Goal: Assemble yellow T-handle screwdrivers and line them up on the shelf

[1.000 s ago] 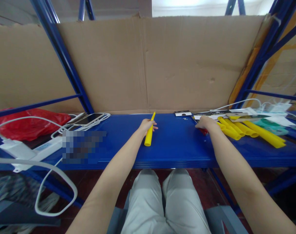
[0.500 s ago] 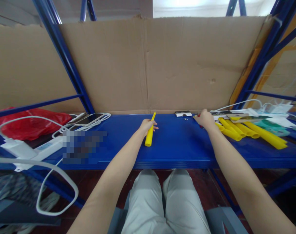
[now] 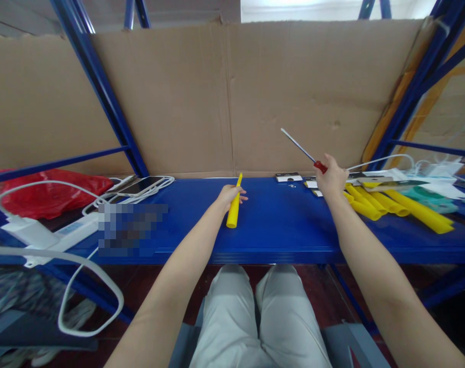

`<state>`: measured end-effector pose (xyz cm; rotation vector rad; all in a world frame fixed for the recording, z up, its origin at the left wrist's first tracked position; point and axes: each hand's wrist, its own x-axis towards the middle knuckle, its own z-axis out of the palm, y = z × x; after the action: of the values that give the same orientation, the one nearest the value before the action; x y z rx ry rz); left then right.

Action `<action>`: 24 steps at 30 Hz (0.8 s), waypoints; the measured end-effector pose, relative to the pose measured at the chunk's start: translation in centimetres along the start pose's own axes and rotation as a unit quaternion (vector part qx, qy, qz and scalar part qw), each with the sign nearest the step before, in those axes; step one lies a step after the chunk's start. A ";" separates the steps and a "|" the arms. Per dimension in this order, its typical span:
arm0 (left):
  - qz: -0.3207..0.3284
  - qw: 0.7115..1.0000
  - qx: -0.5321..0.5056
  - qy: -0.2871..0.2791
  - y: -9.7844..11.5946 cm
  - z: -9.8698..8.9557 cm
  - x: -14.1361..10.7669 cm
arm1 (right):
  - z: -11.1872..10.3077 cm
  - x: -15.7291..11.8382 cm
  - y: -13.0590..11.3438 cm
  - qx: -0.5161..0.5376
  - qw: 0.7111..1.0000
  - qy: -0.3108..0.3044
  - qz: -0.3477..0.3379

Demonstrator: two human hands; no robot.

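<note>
Cardboard stands along the far side of the blue table. A red bag lies at left, several yellow tubes at right. Around the middle, the left hand grips a single yellow tube; to its right, the right hand grips a screwdriver by its red handle, tip pointing up and left

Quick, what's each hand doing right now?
Left hand: closed around a yellow tube.
Right hand: closed on a red-handled screwdriver.
</note>
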<state>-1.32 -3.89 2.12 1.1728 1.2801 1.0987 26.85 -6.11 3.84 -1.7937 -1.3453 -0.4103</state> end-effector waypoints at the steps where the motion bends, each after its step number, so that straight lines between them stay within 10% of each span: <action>1: -0.001 1.000 -0.002 0.000 0.0 0.0 0.0 | 0.0 0.0 0.0 0.001 1.000 0.000 -0.006; 13: -0.030 0.999 -0.034 -0.001 0.0 -0.5 0.4 | 1.7 0.3 1.3 0.039 0.991 -0.119 -0.043; 24: -0.044 0.998 -0.041 0.003 0.1 -0.4 0.4 | 6.0 1.4 4.6 0.170 0.948 -0.199 0.181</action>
<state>-1.73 -3.46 2.18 1.0431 1.2679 1.0812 30.27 -0.93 -0.71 -1.8292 -1.2170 0.3826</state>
